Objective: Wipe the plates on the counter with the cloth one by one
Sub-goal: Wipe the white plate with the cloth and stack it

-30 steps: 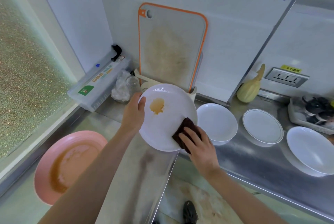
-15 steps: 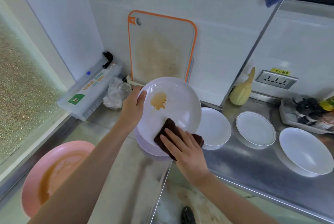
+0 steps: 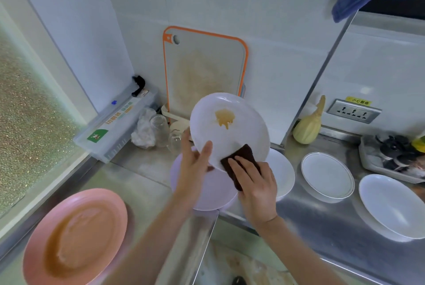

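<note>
The white plate (image 3: 232,133) was held tilted above the worktop (image 3: 147,163), its lower-left rim gripped by the left hand (image 3: 195,165). The brown stain (image 3: 225,118) lay up and left of the dark cloth (image 3: 239,163) (pressed under the right hand's (image 3: 255,183) flat fingers).

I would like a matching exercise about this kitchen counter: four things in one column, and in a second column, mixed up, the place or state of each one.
Things
1. brown cloth
2. white plate with the brown stain
3. pink plate
4. cutting board

Places or states
A. stands upright against the wall
B. lies flat at the near left, coated with brown residue
C. pressed on the lower edge of a plate by the right hand
D. held tilted above the counter by the left hand

Pairs: 1-C, 2-D, 3-B, 4-A
</note>
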{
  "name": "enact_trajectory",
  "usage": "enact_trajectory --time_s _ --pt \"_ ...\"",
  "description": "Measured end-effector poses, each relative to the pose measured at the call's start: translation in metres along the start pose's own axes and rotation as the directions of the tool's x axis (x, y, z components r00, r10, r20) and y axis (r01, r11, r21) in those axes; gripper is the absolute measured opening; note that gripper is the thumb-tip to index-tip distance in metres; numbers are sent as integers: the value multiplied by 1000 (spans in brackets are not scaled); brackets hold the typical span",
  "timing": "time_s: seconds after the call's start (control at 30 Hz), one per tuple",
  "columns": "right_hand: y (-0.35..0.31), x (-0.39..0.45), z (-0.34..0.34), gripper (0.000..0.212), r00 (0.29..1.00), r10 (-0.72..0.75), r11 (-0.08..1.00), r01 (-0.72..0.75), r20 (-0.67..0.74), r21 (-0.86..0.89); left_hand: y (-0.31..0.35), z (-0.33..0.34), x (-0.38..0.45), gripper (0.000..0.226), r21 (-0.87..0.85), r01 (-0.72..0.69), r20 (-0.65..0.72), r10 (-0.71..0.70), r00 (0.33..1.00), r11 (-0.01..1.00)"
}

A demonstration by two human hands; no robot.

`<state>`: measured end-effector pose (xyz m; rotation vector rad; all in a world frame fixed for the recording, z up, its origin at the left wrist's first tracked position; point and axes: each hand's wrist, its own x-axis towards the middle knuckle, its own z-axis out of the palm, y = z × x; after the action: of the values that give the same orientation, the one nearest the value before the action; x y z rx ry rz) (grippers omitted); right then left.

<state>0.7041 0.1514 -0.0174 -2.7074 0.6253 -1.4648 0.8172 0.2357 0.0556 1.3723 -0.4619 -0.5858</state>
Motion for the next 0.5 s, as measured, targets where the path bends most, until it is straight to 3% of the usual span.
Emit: enact_trajectory --time_s 0.1,0.17,0.23,0.4,0.5 --pt "-23 3 11 38 997 74 996 -73 -18 57 -10 23 -10 41 -34 -45 -150 40 988 998" --pt "-27 -1 16 40 998 45 996 -48 39 80 -13 16 3 37 23 -12 -181 16 983 1000" --pt "-14 -9 16 46 991 -78 996 71 111 61 -15 0 17 31 132 -25 -121 41 992 991" --pt "53 -19 4 29 941 -263 964 267 212 13 -3 -38 52 24 323 17 62 -39 997 946" --pt "60 -9 0 20 928 -341 940 336 153 57 -6 -45 60 25 243 123 95 -150 984 962"
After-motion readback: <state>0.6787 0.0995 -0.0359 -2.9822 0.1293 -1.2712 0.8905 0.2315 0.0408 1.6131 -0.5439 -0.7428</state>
